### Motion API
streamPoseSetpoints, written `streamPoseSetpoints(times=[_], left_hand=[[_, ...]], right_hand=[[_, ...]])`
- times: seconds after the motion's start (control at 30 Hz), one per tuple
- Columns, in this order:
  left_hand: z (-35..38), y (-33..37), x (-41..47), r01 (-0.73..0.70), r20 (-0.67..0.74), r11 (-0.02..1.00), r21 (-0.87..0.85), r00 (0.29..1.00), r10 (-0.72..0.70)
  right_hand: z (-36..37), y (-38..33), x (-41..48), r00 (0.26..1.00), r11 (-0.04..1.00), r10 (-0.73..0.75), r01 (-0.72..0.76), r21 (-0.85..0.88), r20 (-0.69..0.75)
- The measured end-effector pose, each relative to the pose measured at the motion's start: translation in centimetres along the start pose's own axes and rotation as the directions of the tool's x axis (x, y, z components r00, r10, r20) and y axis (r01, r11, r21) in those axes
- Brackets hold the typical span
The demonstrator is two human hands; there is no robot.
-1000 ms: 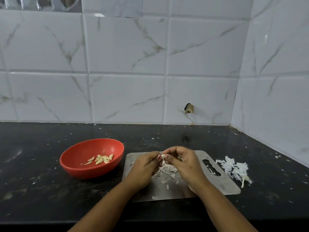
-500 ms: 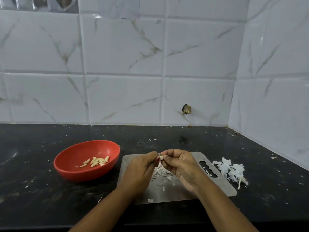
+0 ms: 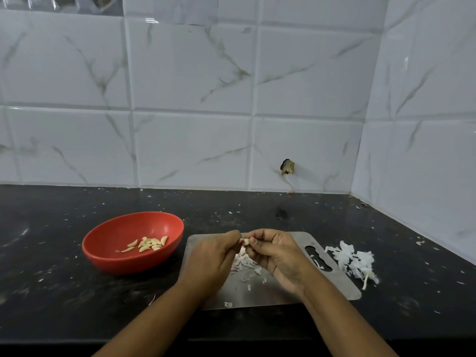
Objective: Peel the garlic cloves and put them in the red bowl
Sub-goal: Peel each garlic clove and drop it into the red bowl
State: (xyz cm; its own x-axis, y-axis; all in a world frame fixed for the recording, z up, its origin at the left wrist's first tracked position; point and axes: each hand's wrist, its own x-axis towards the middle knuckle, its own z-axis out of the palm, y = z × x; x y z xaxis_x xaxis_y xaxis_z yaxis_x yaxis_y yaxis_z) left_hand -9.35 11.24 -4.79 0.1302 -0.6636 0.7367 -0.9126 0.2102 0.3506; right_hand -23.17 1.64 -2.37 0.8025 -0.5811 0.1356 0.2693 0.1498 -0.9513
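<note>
I'm mid-peel: my left hand and right hand both pinch one small pale garlic clove above the grey steel cutting board. Next (my guess), strip the skin, then carry it left to the round red plastic bowl.

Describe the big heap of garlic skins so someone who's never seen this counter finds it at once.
On the black countertop, find the steel cutting board. Just past its right end, beside the handle slot, lies a heap of white papery skins. Unlike the scraps on the board, it sits on bare counter, fluffier and larger.
</note>
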Motion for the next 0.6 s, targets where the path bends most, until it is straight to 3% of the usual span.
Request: streamPoseSetpoints(times=[0.07,0.17,0.4,0.53,0.6], left_hand=[[-0.3,0.0,-0.2,-0.125,-0.022,0.95,0.285,0.99,0.137],[-0.4,0.4,0.0,-0.2,-0.031,0.899,0.39,0.973,0.23],[0.1,0.5,0.2,-0.013,-0.105,0.975,0.223,0.994,0.037],[0.8,0.8,0.6,0.176,-0.15,0.98,-0.095,0.971,-0.189],[0.8,1.3,0.7,0.304,-0.079,0.926,-0.225,0.941,-0.328]], right_hand=[[-0.1,-0.3,-0.2,0.998,0.998,0.049,-0.05,0.029,0.036],[0.0,-0.4,-0.4,0.991,0.994,0.098,-0.102,0.035,0.091],[0.2,0.0,0.0,0.999,0.999,0.022,-0.021,0.037,-0.028],[0.1,0.8,0.3,0.99,0.994,-0.093,0.086,-0.065,-0.107],[0.1,1.2,0.4,0.974,0.967,-0.189,0.162,-0.198,-0.127]])
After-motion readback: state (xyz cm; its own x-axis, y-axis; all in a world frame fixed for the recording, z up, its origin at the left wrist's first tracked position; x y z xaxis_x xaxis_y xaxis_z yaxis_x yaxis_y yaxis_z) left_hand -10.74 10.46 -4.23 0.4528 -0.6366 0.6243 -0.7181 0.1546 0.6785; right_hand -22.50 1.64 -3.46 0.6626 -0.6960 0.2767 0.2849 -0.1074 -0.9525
